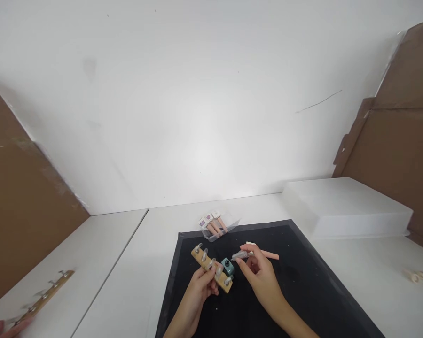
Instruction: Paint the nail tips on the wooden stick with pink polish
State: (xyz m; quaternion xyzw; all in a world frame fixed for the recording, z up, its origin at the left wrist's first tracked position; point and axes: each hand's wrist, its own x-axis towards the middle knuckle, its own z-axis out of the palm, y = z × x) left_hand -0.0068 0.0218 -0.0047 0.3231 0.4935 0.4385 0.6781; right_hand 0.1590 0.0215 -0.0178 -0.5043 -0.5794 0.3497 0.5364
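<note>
Over the black mat point(268, 300), my left hand point(200, 285) is closed on a wooden strip point(200, 256) that carries several small clear pieces along its length. The strip slants from upper left to lower right. A small teal item point(227, 266) with a dark round spot sits just right of the strip. My right hand point(259, 274) pinches a clear, tube-like piece point(239, 255) between thumb and forefinger, its left end close to the teal item. Behind the right fingers lies a peach-coloured stick point(270, 255) with a white part.
A clear tray point(216, 238) with peach sticks and labels stands at the mat's back edge. At the far left, another person's hand point(14, 328) touches a second wooden strip point(44, 300). A white box point(352, 211) and beige rings point(416, 276) are on the right.
</note>
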